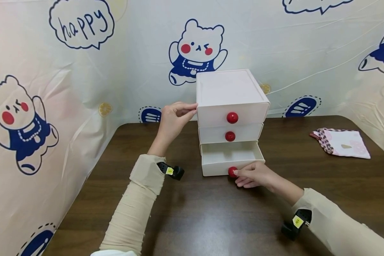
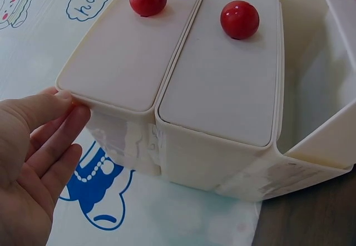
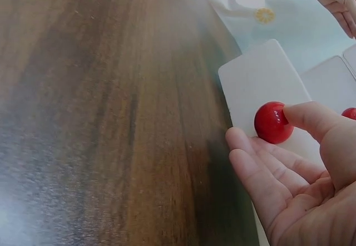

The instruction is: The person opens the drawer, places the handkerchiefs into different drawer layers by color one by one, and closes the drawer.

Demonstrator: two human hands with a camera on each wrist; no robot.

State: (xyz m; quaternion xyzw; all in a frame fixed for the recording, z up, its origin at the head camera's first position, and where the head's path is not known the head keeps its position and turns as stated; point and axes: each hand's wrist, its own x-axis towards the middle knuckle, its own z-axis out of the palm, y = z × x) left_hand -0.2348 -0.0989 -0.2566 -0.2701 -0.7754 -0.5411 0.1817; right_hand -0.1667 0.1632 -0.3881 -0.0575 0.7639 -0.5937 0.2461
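Observation:
A white drawer cabinet (image 1: 232, 87) with three drawers stands on the table, each drawer front bearing a round red knob. The bottom drawer (image 1: 216, 169) is pulled out, and the part of its inside that shows holds nothing. My right hand (image 1: 255, 174) pinches the bottom drawer's red knob (image 3: 271, 122), thumb on one side and fingers beneath. At the cabinet's upper left front edge, my left hand (image 1: 174, 119) touches the corner with thumb and fingertips. The middle drawer (image 2: 222, 79) and top drawer (image 2: 122, 45) are closed.
A folded pink and white cloth (image 1: 347, 142) with a checked edge lies on the right of the brown wooden table (image 1: 192, 217). Behind the table hangs a printed curtain (image 1: 140, 64) with cartoon bears.

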